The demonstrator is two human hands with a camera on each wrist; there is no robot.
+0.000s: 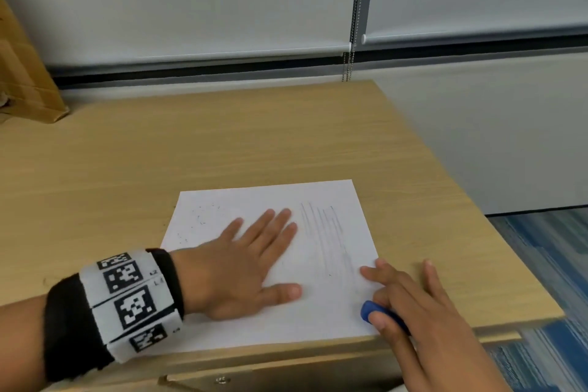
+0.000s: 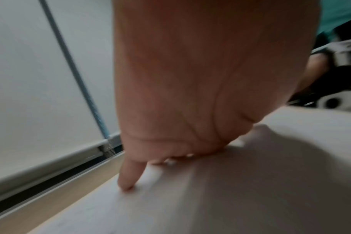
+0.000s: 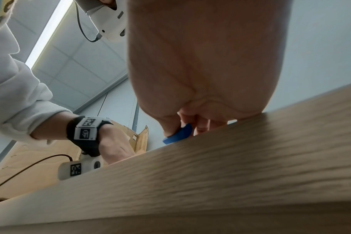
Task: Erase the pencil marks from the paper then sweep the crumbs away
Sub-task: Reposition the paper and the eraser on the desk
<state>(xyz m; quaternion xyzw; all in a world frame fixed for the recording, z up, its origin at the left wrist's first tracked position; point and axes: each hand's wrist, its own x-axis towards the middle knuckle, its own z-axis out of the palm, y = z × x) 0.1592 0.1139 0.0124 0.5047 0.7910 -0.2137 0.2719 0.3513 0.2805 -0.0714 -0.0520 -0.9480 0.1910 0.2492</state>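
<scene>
A white sheet of paper (image 1: 222, 210) lies on the wooden desk (image 1: 191, 143) near its front edge. Faint pencil lines (image 1: 324, 232) run down the sheet's right part, and small dark crumbs (image 1: 203, 216) dot its upper left. My left hand (image 1: 241, 264) presses flat on the middle of the sheet with its fingers straight. My right hand (image 1: 410, 302) pinches a blue eraser (image 1: 370, 312) at the paper's front right corner, thumb on top. The eraser (image 3: 178, 134) also shows in the right wrist view, between thumb and fingers above the desk's edge.
A brown cardboard box (image 1: 22, 73) leans at the back left of the desk. Roller blinds with a bead chain (image 1: 348, 64) hang behind the desk. The desk's right edge (image 1: 477, 207) drops to a blue patterned carpet (image 1: 547, 264).
</scene>
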